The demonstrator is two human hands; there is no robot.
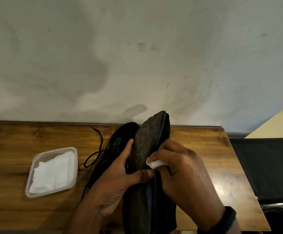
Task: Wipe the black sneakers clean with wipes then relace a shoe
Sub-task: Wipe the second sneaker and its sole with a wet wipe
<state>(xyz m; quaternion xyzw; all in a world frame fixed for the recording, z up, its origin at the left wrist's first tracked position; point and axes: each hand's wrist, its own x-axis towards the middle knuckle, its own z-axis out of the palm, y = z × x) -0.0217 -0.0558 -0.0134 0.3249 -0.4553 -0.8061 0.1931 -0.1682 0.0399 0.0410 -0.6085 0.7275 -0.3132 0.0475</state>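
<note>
now left hand (pixel 118 174) grips sneaker (pixel 144 146); right hand (pixel 184 168) pinches wipe (pixel 155 163).

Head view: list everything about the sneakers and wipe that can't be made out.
Held sneaker: upper faces away, lacing unseen; near end cut off by the bottom edge.
Second sneaker on the table: mostly behind the left hand and held sneaker.
Wipe: mostly buried in the right hand's grip.
Tray: number of wipes inside unclear.
</note>
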